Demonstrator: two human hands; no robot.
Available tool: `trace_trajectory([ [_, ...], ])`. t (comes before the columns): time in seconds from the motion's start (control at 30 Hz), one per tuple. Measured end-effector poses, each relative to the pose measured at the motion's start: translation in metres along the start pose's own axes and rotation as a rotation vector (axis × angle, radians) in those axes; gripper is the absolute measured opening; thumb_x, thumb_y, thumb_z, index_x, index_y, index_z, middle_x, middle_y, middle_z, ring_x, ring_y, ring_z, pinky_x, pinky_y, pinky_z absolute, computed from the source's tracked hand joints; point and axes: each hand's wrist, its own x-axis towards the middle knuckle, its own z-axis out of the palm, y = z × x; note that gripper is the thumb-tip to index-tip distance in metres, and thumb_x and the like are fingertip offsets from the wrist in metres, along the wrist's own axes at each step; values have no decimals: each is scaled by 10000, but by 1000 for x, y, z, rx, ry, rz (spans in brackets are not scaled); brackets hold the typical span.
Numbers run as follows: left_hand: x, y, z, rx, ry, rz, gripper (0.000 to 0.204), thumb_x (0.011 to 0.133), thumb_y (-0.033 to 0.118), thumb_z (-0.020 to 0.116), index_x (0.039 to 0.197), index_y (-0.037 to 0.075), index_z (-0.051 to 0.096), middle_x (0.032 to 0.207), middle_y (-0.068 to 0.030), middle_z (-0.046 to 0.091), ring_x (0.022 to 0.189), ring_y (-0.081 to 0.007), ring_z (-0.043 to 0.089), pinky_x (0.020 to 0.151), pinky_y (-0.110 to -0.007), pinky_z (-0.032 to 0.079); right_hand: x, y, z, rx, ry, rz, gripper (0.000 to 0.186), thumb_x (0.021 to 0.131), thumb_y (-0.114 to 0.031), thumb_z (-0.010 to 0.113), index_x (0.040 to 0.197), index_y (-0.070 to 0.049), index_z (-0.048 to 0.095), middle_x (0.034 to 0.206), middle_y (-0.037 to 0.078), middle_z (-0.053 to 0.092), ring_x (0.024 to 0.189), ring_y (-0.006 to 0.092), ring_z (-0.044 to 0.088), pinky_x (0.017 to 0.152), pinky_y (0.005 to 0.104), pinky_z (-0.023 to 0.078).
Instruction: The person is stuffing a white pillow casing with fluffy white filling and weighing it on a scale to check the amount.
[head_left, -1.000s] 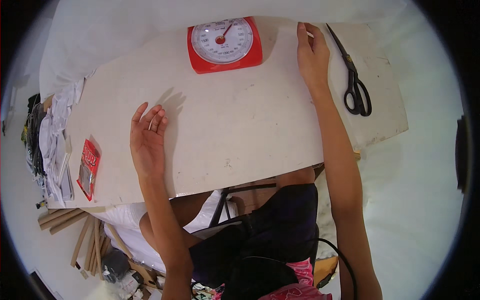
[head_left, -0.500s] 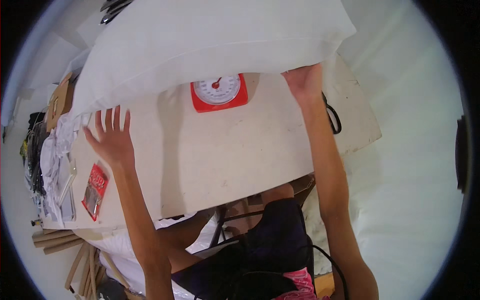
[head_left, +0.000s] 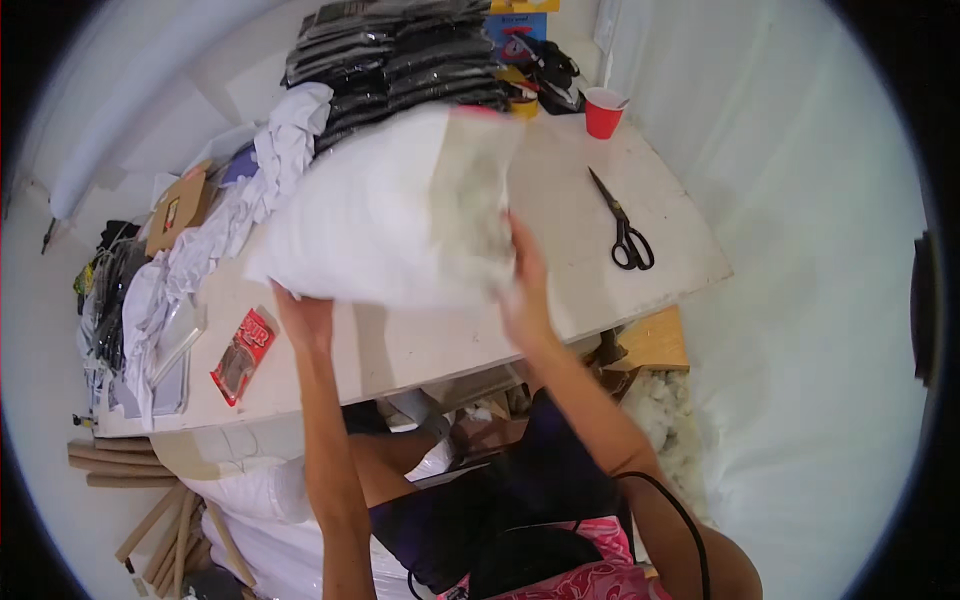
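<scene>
A plump white pillow (head_left: 370, 215), blurred by motion, is held up over the table between my two hands. Its right end looks greyish, and I cannot tell whether that is filling or cloth. My left hand (head_left: 305, 318) grips the lower left corner, fingers partly hidden beneath the cloth. At the right end my right hand (head_left: 527, 290) is closed against the pillow's side, its fingertips smeared. The red kitchen scale is mostly or wholly hidden behind the pillow; a bit of red shows above its top edge.
Black scissors (head_left: 628, 235) and a red cup (head_left: 603, 114) are on the pale table (head_left: 570, 270) to the right. Stacked dark plastic-wrapped packages (head_left: 400, 60) stand at the back. A red packet (head_left: 243, 358), crumpled white cloth (head_left: 215, 240) and a cardboard box (head_left: 180, 210) are at left.
The pillow has come down and nearer, turning so its right end shows. My left hand, spread beside it before, now holds its corner. My right hand has moved left and nearer with it.
</scene>
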Motion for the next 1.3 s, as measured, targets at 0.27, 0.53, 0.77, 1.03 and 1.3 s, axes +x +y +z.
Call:
trace_trajectory([
  [0.27, -195, -68, -28, 116, 41, -202, 619, 989, 417, 419, 1505, 213, 146, 1501, -65, 280, 1320, -297, 382, 1018, -461, 412, -134, 3, -4, 203, 53, 658, 495, 910, -97, 599, 1372, -25, 439, 1355, 82, 484, 1138, 143, 533, 955, 288, 439],
  [0.53, -271, -183, 30, 234, -189, -534, 441, 1007, 249, 455, 1391, 57, 349, 1397, -210, 434, 1203, -358, 525, 929, -482, 503, -148, 25, -240, 45, 145, 659, 288, 946, -168, 557, 1171, 7, 596, 1066, 119, 660, 965, 195, 647, 856, 311, 512],
  [0.77, -307, -336, 121, 375, -591, -698, 386, 1007, 237, 463, 1327, 26, 420, 1279, -202, 533, 1167, -322, 554, 931, -441, 509, -272, 75, -572, -489, 591, 881, 354, 895, -255, 573, 1160, -24, 613, 1018, 63, 680, 898, 162, 641, 771, 263, 477],
  [1.03, -364, -461, 121, 385, -685, -984, 407, 996, 196, 485, 1349, 18, 391, 1293, -202, 517, 1139, -309, 564, 963, -432, 480, -386, 168, -705, -1152, 359, 1279, 850, 665, -380, 819, 1345, -44, 436, 1283, 283, 510, 1142, 445, 520, 968, 485, 427],
  [1.3, -363, -493, 121, 383, -498, -890, 463, 973, 203, 517, 1364, 7, 362, 1258, -244, 518, 1097, -302, 583, 953, -403, 494, -314, 242, -731, -1240, -25, 1225, 1139, 572, -250, 898, 1491, -241, 224, 1499, 306, 153, 1243, 483, 421, 964, 525, 466],
])
